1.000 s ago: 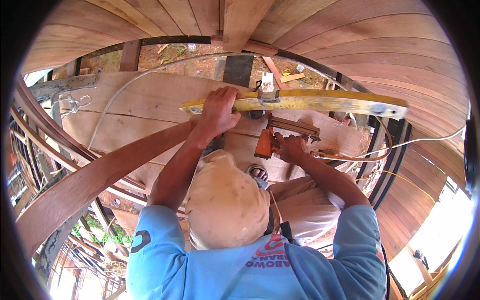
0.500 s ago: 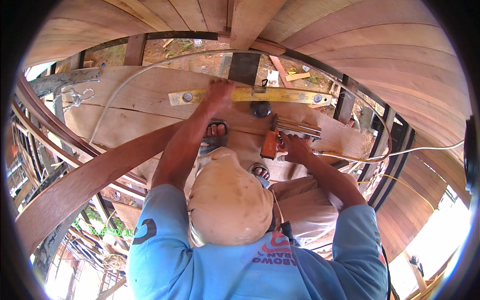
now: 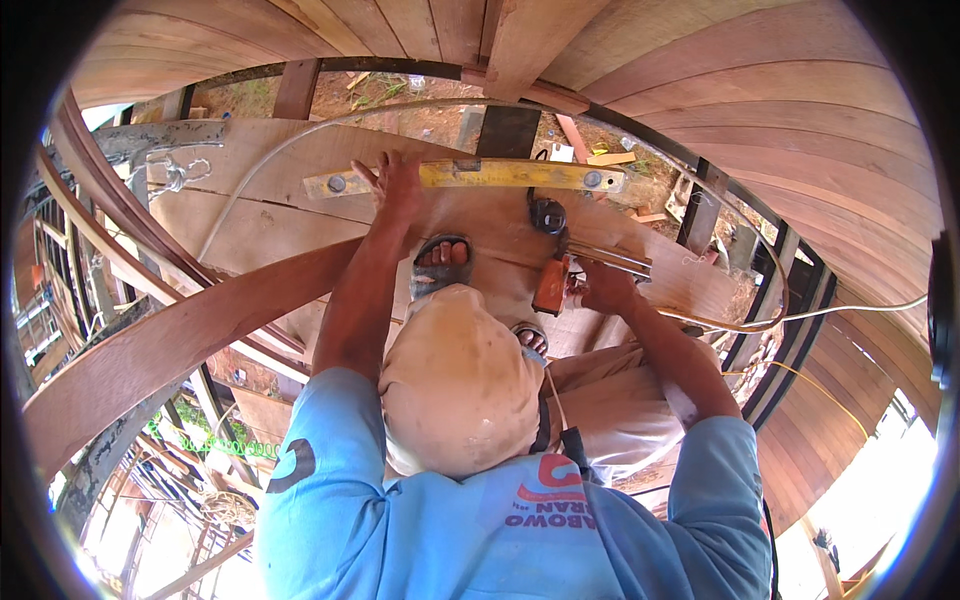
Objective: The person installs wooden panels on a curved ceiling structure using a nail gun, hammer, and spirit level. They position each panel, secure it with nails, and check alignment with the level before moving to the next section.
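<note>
Head view: left hand (image 3: 398, 190) on yellow level (image 3: 500, 175)

The spirit level (image 3: 470, 176) is yellow painted metal, scuffed matt. The board (image 3: 270, 215) beneath it is pale, unfinished wood. The curved planks (image 3: 800, 110) are smooth reddish wood. The power tool (image 3: 553, 283) has an orange plastic housing.

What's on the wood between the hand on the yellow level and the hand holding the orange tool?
In the head view, a sandalled foot stands on the plank between the left hand and right hand.
</note>
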`<state>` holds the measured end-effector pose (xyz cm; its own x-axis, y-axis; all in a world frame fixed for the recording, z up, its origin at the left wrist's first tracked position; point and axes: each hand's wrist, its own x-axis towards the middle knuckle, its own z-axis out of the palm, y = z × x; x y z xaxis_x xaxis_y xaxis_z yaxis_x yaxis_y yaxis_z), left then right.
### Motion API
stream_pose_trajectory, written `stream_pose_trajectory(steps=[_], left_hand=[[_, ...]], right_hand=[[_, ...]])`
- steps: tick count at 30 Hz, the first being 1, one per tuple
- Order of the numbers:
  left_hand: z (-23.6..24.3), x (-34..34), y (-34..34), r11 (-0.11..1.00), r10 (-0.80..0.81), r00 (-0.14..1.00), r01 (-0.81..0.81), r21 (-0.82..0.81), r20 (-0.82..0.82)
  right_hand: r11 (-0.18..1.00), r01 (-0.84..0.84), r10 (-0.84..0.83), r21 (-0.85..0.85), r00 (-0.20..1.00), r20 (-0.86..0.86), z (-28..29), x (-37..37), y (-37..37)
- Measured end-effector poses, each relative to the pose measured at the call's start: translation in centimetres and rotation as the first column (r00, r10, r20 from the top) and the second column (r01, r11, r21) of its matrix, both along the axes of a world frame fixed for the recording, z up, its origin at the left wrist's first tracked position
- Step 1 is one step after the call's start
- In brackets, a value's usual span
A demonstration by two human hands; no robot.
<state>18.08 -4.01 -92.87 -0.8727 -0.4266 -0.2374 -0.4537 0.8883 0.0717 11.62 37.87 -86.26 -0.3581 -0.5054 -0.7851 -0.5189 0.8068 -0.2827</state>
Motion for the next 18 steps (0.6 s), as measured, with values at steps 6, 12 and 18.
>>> stream_pose_trajectory(steps=[6,12,18], left_hand=[[0.7,0.5,-1.0,0.996,0.058,0.998,-0.055,-0.076,0.030],[4.6,1.6,-0.3,0.896,0.147,0.899,0.055,0.441,-0.412],[20.6,9.2,1.8,0.743,0.465,0.799,-0.119,0.658,-0.381]], right_hand=[[0.938,0.240,-0.285,-0.249,0.945,-0.160,-4.0,-2.7,0.8],[0.862,0.362,-0.421,-0.355,0.901,-0.102,2.0,-5.1,-6.0],[0.738,0.474,-0.456,-0.480,0.875,0.164,8.4,-5.8,-13.2]])
